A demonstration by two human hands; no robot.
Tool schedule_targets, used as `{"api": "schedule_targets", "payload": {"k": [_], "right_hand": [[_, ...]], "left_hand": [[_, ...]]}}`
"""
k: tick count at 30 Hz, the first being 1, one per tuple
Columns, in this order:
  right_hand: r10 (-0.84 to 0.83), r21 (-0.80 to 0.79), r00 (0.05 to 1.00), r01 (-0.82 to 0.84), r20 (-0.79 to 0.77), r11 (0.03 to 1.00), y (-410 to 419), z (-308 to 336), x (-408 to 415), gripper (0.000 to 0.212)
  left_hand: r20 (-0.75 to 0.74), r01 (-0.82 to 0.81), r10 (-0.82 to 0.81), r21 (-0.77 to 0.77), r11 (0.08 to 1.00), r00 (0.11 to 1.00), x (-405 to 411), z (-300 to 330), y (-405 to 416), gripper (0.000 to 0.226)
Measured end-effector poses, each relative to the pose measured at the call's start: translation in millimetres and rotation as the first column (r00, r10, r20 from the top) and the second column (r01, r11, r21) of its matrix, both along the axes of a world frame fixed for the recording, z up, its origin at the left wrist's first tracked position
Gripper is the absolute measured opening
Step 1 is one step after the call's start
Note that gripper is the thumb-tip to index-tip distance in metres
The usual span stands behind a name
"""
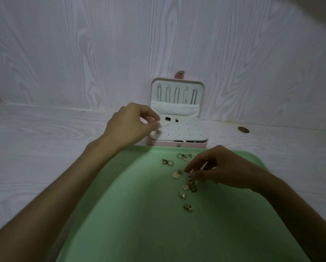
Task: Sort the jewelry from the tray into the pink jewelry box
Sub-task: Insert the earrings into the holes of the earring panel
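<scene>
Clearly the left hand [132, 122] curls over the pink jewelry box [177, 127], pinching something too blurred to name. Meanwhile the right hand [215, 169] pinches jewelry [186, 178] on the green tray [139, 214]; small pieces could slip or snag together. Its fingertips hide the grasped piece.

Left hand [132, 122]: frame centre, forearm entering from lower left, fingertips curled together.
Right hand [217, 165]: right of centre, fingers bent downward, pinching.
</scene>
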State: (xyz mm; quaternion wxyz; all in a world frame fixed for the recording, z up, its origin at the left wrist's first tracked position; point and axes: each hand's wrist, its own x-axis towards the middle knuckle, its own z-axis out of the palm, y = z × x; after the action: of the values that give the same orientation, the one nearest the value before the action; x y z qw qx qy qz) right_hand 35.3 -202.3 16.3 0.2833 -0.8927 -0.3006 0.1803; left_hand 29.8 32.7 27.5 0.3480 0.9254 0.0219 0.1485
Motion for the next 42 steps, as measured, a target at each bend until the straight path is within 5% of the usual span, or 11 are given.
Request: {"api": "schedule_targets", "payload": {"k": [3, 7, 12, 16, 20, 23, 34, 39, 42], "right_hand": [[-0.073, 0.023, 0.984, 0.070, 0.162, 0.997, 2, -13, 0, 0.012], [-0.173, 0.079, 0.935, 0.156, 0.310, 0.985, 12, -32, -5, 0.016], [-0.197, 0.115, 0.922, 0.168, 0.334, 0.979, 15, -35, -6, 0.009], [-0.276, 0.505, 0.961, 0.235, 0.006, 0.831, 15, -24, -6, 0.012], [-0.127, 0.649, 0.916, 0.362, -0.380, 0.670, 13, -20, -11, 0.015], [-0.130, 0.648, 0.912, 0.371, -0.389, 0.665, 14, -20, -13, 0.013], [-0.202, 0.548, 0.908, 0.386, -0.366, 0.742, 8, -10, -10, 0.018], [-0.280, 0.524, 0.889, 0.442, -0.361, 0.728, 1, 21, 26, 0.018], [-0.288, 0.567, 0.820, 0.555, -0.494, 0.608, 5, 30, 66, 0.017]], "left_hand": [[-0.087, 0.150, -0.144, 0.063, 0.987, 0.986, -26, -14, -21, 0.010], [-0.122, 0.097, -0.090, 0.050, 0.994, 0.988, -42, -42, -31, 0.009], [-0.174, 0.137, -0.134, 0.008, 0.990, 0.976, -48, -44, -32, 0.011], [-0.166, 0.190, -0.201, -0.080, 0.978, 0.965, -49, -43, -38, 0.016], [-0.115, 0.214, -0.292, -0.443, 0.871, 0.950, -50, -38, -43, 0.014], [-0.085, 0.219, -0.302, -0.512, 0.831, 0.950, -50, -38, -44, 0.015], [-0.055, 0.279, -0.321, -0.371, 0.886, 0.945, -47, -32, -40, 0.015], [0.048, -0.011, 0.026, -0.288, 0.958, 0.998, -9, -23, -16, 0.009], [0.011, -0.175, 0.183, -0.240, 0.955, 0.983, 15, -30, -5, 0.013]]}}
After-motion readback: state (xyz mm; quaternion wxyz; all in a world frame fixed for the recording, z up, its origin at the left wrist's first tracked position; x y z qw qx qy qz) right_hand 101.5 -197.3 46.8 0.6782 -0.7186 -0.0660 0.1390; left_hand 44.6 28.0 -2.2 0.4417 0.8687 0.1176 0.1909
